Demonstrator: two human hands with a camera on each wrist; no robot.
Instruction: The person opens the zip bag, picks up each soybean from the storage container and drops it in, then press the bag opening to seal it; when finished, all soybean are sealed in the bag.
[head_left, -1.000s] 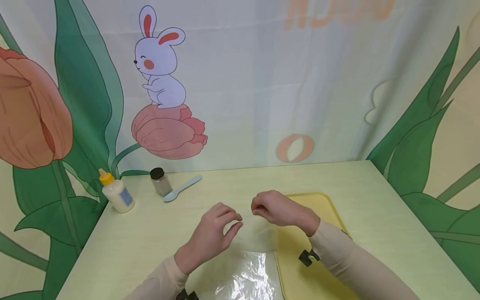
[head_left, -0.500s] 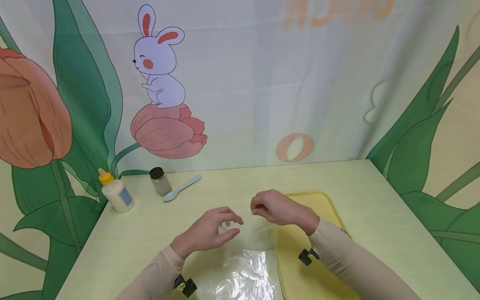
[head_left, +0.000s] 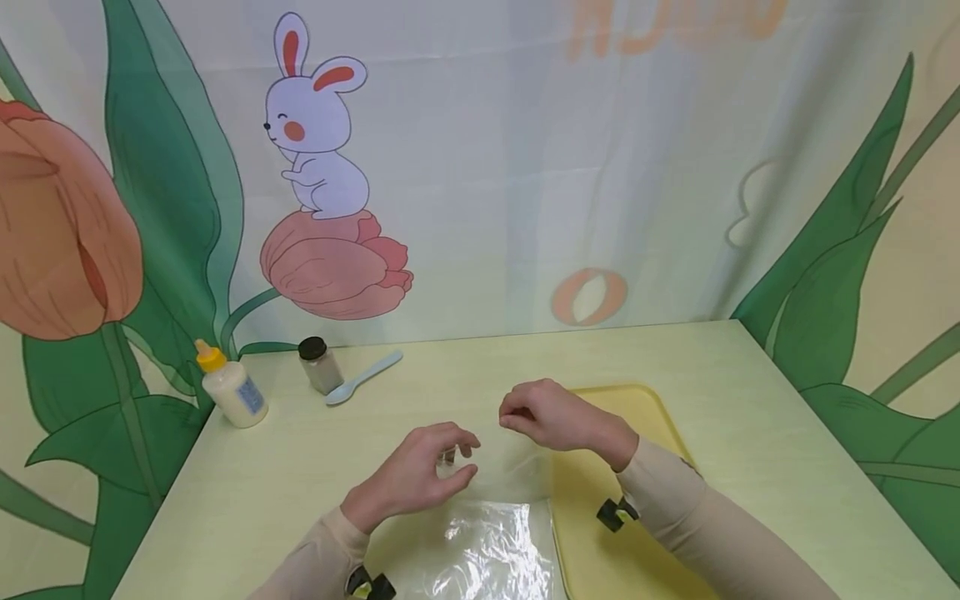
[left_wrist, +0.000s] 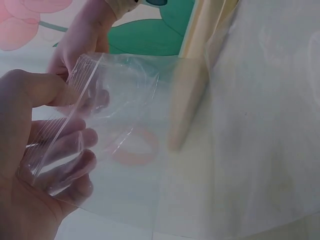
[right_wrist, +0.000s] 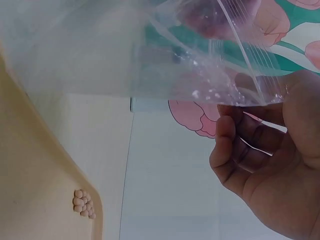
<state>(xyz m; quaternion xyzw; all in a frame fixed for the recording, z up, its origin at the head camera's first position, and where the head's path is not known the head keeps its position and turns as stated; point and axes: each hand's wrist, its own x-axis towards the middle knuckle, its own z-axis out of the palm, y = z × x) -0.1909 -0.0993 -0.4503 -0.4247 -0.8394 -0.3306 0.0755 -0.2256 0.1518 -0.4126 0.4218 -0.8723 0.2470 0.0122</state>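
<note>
A clear zip-lock bag (head_left: 495, 550) hangs upright between the hands, its ridged zip edge (left_wrist: 75, 112) at the top. My right hand (head_left: 558, 423) pinches the bag's right top corner. My left hand (head_left: 416, 471) is at the other side of the opening, thumb and fingers spread apart. In the left wrist view, the left fingers (left_wrist: 75, 155) show through the plastic, while the thumb lies in front by the zip edge. Whether those fingers are inside the bag or behind it, I cannot tell. The right wrist view shows the right hand's (right_wrist: 280, 155) fingers curled below the bag's edge.
A yellow tray (head_left: 637, 400) lies under the right forearm; a small cluster of beige balls (right_wrist: 83, 203) sits in its corner. At the back left stand a yellow-capped bottle (head_left: 238, 396) and a black-lidded jar (head_left: 321, 368), with a pale blue spoon (head_left: 367, 377) beside it.
The left thumb and fingers have spread from nearly touching to wide apart, and that hand has dropped slightly. The right hand keeps its pinch in nearly the same place.
</note>
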